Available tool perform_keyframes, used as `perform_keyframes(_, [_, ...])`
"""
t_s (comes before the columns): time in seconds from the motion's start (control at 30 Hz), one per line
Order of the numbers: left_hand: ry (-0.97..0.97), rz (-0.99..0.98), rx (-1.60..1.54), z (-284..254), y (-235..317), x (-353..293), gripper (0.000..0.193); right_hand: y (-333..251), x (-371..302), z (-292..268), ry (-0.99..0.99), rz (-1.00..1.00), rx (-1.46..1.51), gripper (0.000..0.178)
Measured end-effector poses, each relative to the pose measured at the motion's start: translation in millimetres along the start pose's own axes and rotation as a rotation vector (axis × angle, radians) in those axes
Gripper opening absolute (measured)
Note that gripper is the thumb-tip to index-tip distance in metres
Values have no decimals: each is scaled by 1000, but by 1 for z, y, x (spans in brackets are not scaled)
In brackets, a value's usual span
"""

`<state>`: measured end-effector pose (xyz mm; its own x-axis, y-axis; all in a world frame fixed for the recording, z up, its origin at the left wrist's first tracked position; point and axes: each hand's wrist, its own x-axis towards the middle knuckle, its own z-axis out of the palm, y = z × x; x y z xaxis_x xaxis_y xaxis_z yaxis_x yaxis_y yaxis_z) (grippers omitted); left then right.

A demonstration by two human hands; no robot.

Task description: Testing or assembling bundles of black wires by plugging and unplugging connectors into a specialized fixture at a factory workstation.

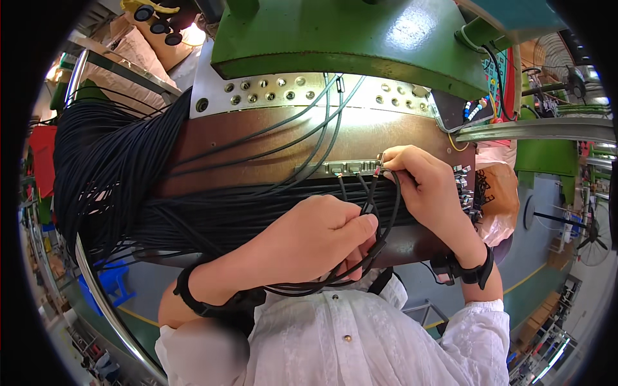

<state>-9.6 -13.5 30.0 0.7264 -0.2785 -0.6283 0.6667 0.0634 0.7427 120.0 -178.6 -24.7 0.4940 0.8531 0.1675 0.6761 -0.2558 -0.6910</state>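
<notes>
My left hand (341,235) is closed around several black cables (368,209), a little in front of a small metal fixture (347,168). The cables run from this grip up to the fixture, where stripped ends with thin coloured wires sit in its slots. At the right end of the fixture, my right hand (421,180) pinches a small metal-tipped cable end (381,162) between thumb and fingertips. Whether that tip is seated in a slot is too small to tell. Loops of the held cables hang below my left hand.
A thick bundle of black cables (109,141) spreads across the brown worktop (257,132) from the left. Beyond it stands a green machine (309,38) above a perforated metal plate (244,96). Connector ends (465,190) and a brown paper bag (499,199) lie at the right.
</notes>
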Motion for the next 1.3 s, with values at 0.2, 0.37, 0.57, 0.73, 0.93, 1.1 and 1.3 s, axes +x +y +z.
perform_keyframes(0.2, [-18,11,-47,-2,-5,10,35,-2,2,1,11,-70,-154,14])
perform_keyframes(0.37, [-37,-9,-16,-5,-1,18,35,0,4,-4,-14,-74,-143,16])
perform_keyframes(0.57, [-118,-74,45,-3,22,21,31,-20,1,-16,57,-261,-426,21])
perform_keyframes(0.73, [362,575,1215,23,33,-8,26,6,-9,-16,183,-105,-71,18])
perform_keyframes(0.93, [373,520,1124,34,13,0,23,22,-13,-6,75,34,139,15])
perform_keyframes(1.1, [502,480,812,-23,18,1,24,25,-7,-15,-6,163,231,15])
perform_keyframes(1.3, [735,473,395,-126,21,52,41,20,-5,-16,-1,207,301,15])
